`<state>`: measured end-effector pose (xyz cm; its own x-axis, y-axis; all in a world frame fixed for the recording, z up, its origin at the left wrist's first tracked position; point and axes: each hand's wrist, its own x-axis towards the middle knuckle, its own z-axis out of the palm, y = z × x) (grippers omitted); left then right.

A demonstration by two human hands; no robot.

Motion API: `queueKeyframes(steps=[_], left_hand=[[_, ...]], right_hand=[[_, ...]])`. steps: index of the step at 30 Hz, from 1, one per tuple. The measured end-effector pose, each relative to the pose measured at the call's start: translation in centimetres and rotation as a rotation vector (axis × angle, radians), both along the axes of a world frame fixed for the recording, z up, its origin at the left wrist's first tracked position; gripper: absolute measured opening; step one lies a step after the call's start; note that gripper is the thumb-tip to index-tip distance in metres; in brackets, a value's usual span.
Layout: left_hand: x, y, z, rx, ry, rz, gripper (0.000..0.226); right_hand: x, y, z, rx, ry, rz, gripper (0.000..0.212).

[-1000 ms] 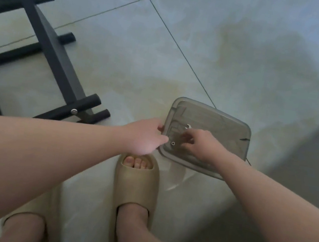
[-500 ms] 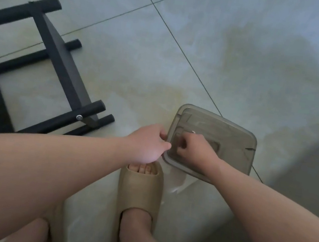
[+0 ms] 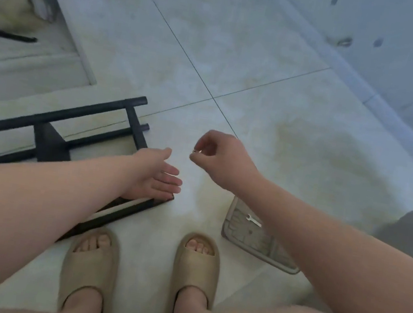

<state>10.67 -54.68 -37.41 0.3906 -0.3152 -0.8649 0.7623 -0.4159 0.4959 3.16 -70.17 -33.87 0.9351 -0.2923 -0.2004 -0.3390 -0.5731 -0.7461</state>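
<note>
The right hand [image 3: 222, 162] pinched a small metal part [image 3: 196, 151] between thumb and forefinger tips, near the left hand [image 3: 155, 175], whose fingers lay straight and empty.

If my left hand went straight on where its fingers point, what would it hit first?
Your left hand would likely meet the right hand, pinching a small metal part, though depth is unclear.

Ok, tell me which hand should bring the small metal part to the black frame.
Right, probably: the right hand pinches the small metal part; the left hand is open, over the black frame.
</note>
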Motion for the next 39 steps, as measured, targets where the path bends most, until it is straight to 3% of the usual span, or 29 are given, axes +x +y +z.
queueKeyframes(steps=[9,16,22,25,27,30,34,39], left_hand=[[2.4,5.9,5.5,-0.342,0.111,0.217,0.075],[3.8,9.1,4.1,-0.167,0.029,0.227,0.025],[5.2,10.3,-0.3,-0.045,0.01,0.242,0.035],[6.0,9.9,-2.4,0.033,-0.074,0.061,0.037],[6.3,9.4,-3.9,0.077,-0.168,-0.089,0.035],[6.6,8.8,-7.1,0.14,-0.315,-0.192,0.011],[6.4,7.7,-11.3,0.071,-0.23,-0.19,0.007],[6.1,6.5,-14.0,-0.147,-0.218,-0.211,0.016]], right_hand=[[3.2,8.3,6.0,-0.143,0.016,0.193,0.012],[4.1,10.0,4.3,-0.171,-0.03,0.113,0.01],[4.7,6.7,-1.9,-0.213,0.226,0.131,0.021],[4.5,4.8,-5.5,-0.301,0.334,0.263,0.027],[4.6,3.8,-7.3,-0.346,0.369,0.369,0.037],[5.4,2.9,-9.4,-0.443,0.395,0.601,0.073],[6.9,2.3,-11.4,-0.539,0.344,0.86,0.116],[9.3,2.5,-13.1,-0.564,0.21,0.959,0.123]])
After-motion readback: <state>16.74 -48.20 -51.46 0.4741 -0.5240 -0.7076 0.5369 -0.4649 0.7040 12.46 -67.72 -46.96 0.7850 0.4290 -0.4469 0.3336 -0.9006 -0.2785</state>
